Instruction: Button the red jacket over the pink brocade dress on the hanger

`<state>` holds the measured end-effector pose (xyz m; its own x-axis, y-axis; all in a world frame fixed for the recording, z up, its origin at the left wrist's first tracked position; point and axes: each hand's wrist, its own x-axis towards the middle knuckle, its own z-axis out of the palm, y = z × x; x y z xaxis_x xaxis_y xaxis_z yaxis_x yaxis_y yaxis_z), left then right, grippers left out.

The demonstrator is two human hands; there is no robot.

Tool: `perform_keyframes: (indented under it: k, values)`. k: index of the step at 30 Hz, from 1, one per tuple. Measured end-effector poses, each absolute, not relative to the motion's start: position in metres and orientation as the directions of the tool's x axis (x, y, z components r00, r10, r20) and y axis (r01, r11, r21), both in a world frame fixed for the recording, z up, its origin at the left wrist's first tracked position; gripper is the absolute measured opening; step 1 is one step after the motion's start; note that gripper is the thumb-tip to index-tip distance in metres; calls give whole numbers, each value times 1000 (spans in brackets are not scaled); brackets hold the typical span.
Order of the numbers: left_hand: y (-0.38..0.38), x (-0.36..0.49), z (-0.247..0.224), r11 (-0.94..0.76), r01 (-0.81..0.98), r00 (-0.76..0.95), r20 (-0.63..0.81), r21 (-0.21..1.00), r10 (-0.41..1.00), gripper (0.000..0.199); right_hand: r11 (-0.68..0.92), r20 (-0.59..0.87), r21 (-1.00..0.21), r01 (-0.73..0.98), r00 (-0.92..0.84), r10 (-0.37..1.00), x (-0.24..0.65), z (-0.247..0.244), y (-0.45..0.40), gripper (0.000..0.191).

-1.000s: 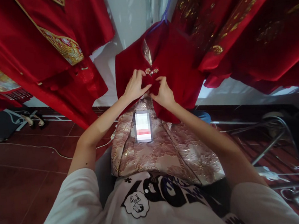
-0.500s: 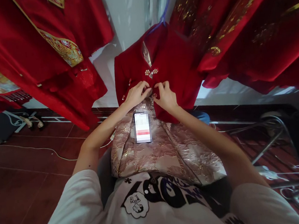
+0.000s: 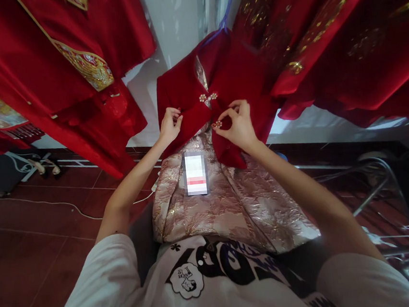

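A red jacket [image 3: 250, 72] hangs in front of me, its neck joined by a beaded flower clasp [image 3: 208, 97]. Below that clasp, my right hand [image 3: 240, 125] pinches the jacket's front edge at a beaded flower button [image 3: 218, 123] between thumb and fingers. My left hand [image 3: 171, 126] is closed on the other front panel, near the jacket's left side; a small bit of trim shows at its fingertips. The two front panels part below the clasp. A pink-gold brocade garment [image 3: 225, 214] shows in the gap and spreads over my lap, with a lit phone [image 3: 195, 173] lying on it.
Red embroidered garments [image 3: 81, 44] hang at the left, and more red garments with gold trim [image 3: 327, 40] at the right. A purple hanger [image 3: 226, 18] is above the jacket. A metal-framed chair [image 3: 383, 175] stands at the right. A white cable [image 3: 76, 211] crosses the tiled floor.
My hands were close together at the jacket's front. The left hand has moved left to the panel's side; the right has moved slightly right, drawing the flower button and edge outward.
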<state>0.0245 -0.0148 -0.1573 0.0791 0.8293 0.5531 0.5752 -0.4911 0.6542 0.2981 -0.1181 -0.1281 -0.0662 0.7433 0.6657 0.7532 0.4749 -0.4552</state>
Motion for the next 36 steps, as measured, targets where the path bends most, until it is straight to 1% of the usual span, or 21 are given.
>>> perform_keyframes:
  k: [2, 3, 5, 7, 9, 12, 16, 20, 23, 25, 29, 32, 36]
  values:
    - [-14, 23, -155, -487, 563, 19, 578, 668, 816, 21, 509, 693, -475, 718, -52, 719, 301, -115, -120, 38]
    - [-13, 24, -154, -476, 539, -11, 571, 695, 821, 24, 522, 687, -496, 694, -54, 725, 300, -107, -121, 40]
    - [-10, 27, -151, -430, 452, -35, 497, 781, 867, 26, 546, 648, -562, 621, -79, 758, 295, -95, -121, 44]
    - [-9, 32, -150, -369, 363, -8, 399, 856, 917, 24, 556, 597, -639, 532, -113, 794, 286, -87, -119, 48]
    - [-10, 37, -149, -344, 323, 14, 359, 882, 933, 24, 553, 560, -696, 459, -135, 817, 273, -84, -113, 50]
    - [-14, 39, -148, -361, 305, -16, 384, 881, 923, 23, 545, 536, -730, 412, -150, 831, 251, -85, -100, 47]
    - [-19, 34, -143, -374, 277, -58, 404, 885, 913, 17, 520, 508, -738, 430, -154, 848, 224, -90, -81, 40]
    - [-24, 31, -137, -366, 175, -73, 383, 914, 921, 12, 455, 452, -777, 435, -117, 884, 200, -99, -66, 21]
    - [-27, 31, -135, -371, 118, -77, 381, 921, 921, 4, 438, 467, -778, 450, -52, 883, 189, -106, -60, 11]
    - [-28, 30, -135, -378, 107, -79, 386, 920, 919, 9, 441, 484, -764, 471, -32, 874, 185, -110, -56, 10]
    - [-30, 29, -135, -402, 104, -59, 410, 910, 910, 15, 450, 500, -732, 511, -47, 865, 184, -113, -50, 11]
    - [-30, 27, -133, -411, 111, -51, 418, 905, 907, 13, 456, 507, -703, 546, -65, 860, 185, -112, -49, 12]
    - [-30, 24, -128, -411, 133, 12, 413, 902, 910, 13, 447, 506, -687, 573, -64, 860, 185, -112, -49, 13]
